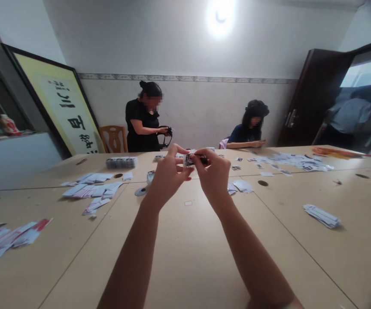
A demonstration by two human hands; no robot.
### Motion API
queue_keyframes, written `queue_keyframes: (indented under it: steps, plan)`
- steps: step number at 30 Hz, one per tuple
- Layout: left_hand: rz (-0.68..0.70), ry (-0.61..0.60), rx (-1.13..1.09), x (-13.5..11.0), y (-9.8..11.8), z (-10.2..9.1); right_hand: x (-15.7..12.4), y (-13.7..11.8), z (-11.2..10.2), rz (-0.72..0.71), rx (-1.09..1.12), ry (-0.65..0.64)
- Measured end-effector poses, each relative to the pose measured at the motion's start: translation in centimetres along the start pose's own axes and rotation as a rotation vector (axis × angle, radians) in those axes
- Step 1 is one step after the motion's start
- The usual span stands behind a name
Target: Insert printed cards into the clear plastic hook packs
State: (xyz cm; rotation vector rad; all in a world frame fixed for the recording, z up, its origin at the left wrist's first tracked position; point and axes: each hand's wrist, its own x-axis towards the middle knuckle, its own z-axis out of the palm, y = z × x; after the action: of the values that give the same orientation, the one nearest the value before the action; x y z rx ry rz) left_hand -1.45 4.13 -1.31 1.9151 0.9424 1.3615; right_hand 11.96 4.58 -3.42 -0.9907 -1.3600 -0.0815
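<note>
Over the middle of the table, my left hand point(170, 172) and my right hand point(214, 172) meet at a small dark printed packet point(190, 160) with a clear, shiny edge. The thumb and fingers of my right hand pinch its dark part. On the other side, the fingers of my left hand close around its clear end. What exactly the packet is, I cannot make out. Below my hands a small red-edged label point(188, 203) lies on the table point(185, 249). Beside my left wrist are a grey disc or roll point(140, 192) and a partly hidden clear item point(151, 176).
Paper slips point(92, 189) lie in piles at left. More slips point(241, 186) lie right of my hands, and small cards and papers point(295, 162) spread farther back. A bundled stack point(322, 216) rests at right, a row of packed cards point(121, 162) back left. Two people point(140, 124) are across the table.
</note>
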Motion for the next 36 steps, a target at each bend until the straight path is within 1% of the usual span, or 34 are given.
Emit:
queue_keyframes:
  steps: [4, 11, 16, 20, 24, 27, 30, 33, 36]
  plan:
    - [0.002, 0.068, 0.081, 0.2, -0.4, 0.6, 0.1, 0.8, 0.7, 0.004, -0.034, -0.033]
    - [0.002, 0.135, 0.235, 1.3, -2.5, 1.0, 0.2, 1.9, 1.7, 0.01, -0.187, -0.104]
    - [-0.037, 0.176, 0.242, 2.0, -3.8, 1.4, 0.2, 2.3, 2.0, 0.03, -0.293, -0.161]
    - [-0.056, 0.209, 0.235, 2.5, -4.8, 1.5, 0.2, 2.6, 2.2, 0.039, -0.256, -0.207]
    - [-0.063, 0.216, 0.221, 2.8, -5.6, 1.5, 0.2, 2.8, 2.4, 0.057, -0.213, -0.219]
    - [-0.065, 0.197, 0.196, 2.9, -5.8, 1.5, 0.2, 2.8, 2.5, 0.045, -0.199, -0.194]
    - [-0.046, 0.173, 0.18, 2.7, -5.4, 1.4, 0.1, 3.0, 2.3, -0.044, -0.17, -0.179]
    - [-0.015, 0.162, 0.197, 2.5, -5.0, 1.2, 0.3, 3.1, 1.9, -0.14, -0.154, -0.185]
    - [0.008, 0.178, 0.26, 2.3, -4.6, 0.9, 0.6, 3.2, 1.5, -0.159, -0.129, -0.224]
